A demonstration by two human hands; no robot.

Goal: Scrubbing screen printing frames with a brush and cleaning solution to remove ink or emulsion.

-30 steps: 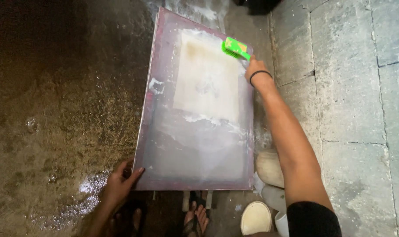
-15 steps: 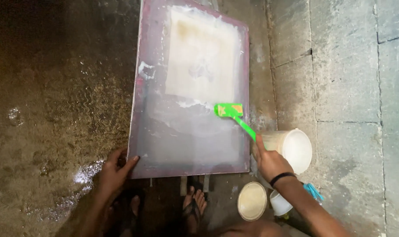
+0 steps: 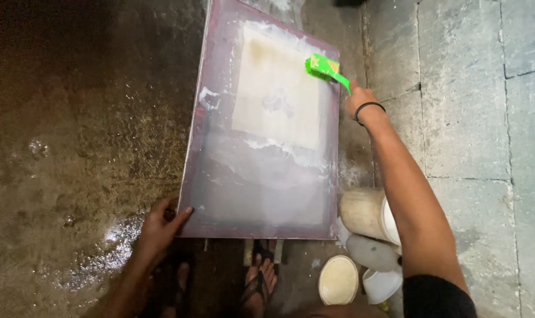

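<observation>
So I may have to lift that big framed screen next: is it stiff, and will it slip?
The framed screen probably handles as a rigid panel, since its straight frame holds shape while the left hand grips one corner. It looks wet and soapy, so likely slippery. The mesh is probably fragile under hard pushes from the green brush in the right hand.

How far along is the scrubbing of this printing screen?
Partly done, I'd judge. The lower mesh of the printing screen looks wet and mostly pale. In hand: the right hand works the green brush at the upper right corner while the left hand steadies the frame's bottom corner. Left: the yellowish patch with a grey design and white foam streaks.
</observation>
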